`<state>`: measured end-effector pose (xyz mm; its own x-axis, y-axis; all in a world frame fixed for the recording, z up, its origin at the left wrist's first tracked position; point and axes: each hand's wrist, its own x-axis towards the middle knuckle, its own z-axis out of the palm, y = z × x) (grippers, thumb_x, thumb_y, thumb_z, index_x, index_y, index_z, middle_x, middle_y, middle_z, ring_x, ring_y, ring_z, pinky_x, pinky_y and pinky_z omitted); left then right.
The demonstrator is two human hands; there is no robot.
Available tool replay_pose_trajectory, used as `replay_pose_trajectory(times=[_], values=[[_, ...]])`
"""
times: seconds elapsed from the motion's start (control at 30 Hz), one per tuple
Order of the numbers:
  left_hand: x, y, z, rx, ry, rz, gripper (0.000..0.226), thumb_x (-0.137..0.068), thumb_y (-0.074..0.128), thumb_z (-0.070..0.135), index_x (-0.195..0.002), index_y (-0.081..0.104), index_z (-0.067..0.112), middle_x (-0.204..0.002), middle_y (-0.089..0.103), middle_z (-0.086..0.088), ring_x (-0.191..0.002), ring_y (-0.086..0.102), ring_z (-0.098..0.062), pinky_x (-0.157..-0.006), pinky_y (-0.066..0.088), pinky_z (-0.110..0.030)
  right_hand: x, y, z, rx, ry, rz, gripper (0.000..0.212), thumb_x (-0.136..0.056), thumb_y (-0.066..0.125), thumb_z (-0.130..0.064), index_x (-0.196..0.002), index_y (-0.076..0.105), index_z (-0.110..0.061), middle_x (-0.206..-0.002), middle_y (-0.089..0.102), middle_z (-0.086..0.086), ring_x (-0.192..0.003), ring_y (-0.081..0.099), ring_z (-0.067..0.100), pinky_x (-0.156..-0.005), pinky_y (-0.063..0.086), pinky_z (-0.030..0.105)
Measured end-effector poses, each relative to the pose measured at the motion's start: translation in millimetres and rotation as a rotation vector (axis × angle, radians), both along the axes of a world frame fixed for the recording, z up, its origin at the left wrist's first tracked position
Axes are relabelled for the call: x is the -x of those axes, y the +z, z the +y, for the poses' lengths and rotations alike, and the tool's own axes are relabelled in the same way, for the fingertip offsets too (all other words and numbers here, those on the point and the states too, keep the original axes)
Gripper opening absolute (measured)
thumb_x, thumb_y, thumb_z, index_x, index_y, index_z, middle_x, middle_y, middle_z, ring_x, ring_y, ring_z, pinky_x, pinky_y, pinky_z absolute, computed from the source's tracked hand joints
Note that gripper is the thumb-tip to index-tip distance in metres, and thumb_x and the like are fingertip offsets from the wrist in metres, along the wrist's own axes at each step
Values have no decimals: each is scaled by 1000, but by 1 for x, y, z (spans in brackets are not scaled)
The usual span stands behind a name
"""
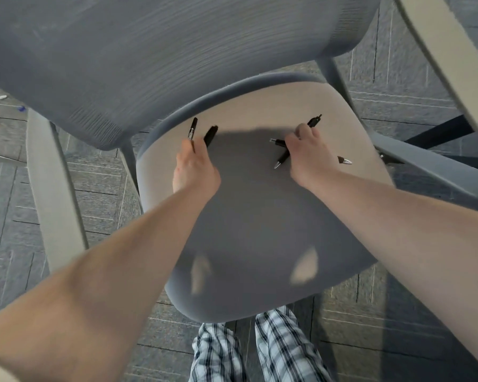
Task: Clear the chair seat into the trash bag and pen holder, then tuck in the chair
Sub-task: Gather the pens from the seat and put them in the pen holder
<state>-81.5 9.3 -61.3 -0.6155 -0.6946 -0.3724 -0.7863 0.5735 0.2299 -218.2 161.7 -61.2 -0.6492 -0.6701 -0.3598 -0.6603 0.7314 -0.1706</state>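
The items are carried by a grey chair seat (260, 230). Black pens are laid near its rear edge: two at left (193, 128), several crossed at right (280, 154).

My 2 forearms bare with no sleeves showing, left hand (195, 172) and right hand (308, 155) without rings or gloves, legs in black-and-white plaid trousers (260, 351)

Likely an office: grey carpet tiles (94, 199), a mesh-backed chair (177, 51), pens (282, 153) on its seat.
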Motion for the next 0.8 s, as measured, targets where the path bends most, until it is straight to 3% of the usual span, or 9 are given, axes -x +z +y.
replay_pose_trajectory(times=[0.2,0.3,0.43,0.6,0.7,0.8], values=[[9,-21,-17,81,13,-18,55,-92,54,26,-139,32,10,-137,35,-13,-124,39,-33,-91,43,-46,10,-20,-7,-35,68,23,59,-79,56,-1,-135,41,-12,-134,42,14,-124,36,35,-98,39,45],[12,-29,-20,83,45,-101,60,-91,53,20,-144,26,9,-138,35,-15,-125,37,-34,-95,41,-45,11,-25,-9,-58,63,43,49,-79,54,1,-126,48,-11,-128,46,14,-122,38,35,-96,41,45],[12,-34,-19,37,102,-152,50,-87,52,5,-134,36,4,-134,43,-15,-124,38,-34,-94,41,-43,7,-25,-9,-78,63,70,35,-82,53,0,-116,52,-7,-121,50,15,-118,42,35,-87,41,41],[12,-25,-8,-26,91,-167,39,-87,49,6,-126,41,3,-130,47,-17,-121,42,-36,-95,42,-44,-3,-18,-2,-82,26,51,29,-83,56,-13,-112,53,-9,-116,59,12,-115,48,34,-86,40,39],[14,-9,3,-81,107,-107,31,-90,43,13,-120,44,6,-119,54,-19,-110,52,-41,-85,47,-45,-11,-5,7,-71,-41,35,27,-82,53,-16,-109,54,-11,-113,62,12,-111,54,35,-85,39,39],[18,10,13,-182,48,-18,25,-87,39,13,-112,43,9,-101,54,-15,-92,55,-39,-70,42,-38,-19,17,16,-38,-154,-32,23,-83,52,-16,-105,53,-10,-112,63,13,-106,59,37,-79,38,38]])
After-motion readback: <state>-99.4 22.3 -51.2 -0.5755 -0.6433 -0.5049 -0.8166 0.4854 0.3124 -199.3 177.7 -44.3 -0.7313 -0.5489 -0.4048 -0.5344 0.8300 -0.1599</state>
